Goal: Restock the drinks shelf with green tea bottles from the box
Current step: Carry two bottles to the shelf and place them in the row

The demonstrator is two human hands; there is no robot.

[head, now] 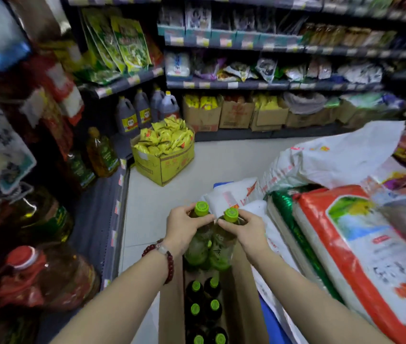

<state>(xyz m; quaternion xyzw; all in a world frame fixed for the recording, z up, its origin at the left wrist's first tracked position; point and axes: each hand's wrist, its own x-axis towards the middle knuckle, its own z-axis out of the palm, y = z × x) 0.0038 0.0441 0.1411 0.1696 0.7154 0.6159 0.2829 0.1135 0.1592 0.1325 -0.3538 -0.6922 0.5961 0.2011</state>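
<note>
Left hand (184,232) and right hand (244,232) each grip one green tea bottle (198,244) by the shoulder, fingers (203,219) curled just under the green caps, both held together above the open cardboard box (244,294). More capped bottles stand inside. Full plastic bottles: likely heavy, slick, slightly squeezable; the neck grip looks safest.

Two clear, glossy plastic green tea bottles (208,240) with matt green plastic caps above a plain brown cardboard box (242,291), beside shiny plastic rice sacks (360,256).
</note>
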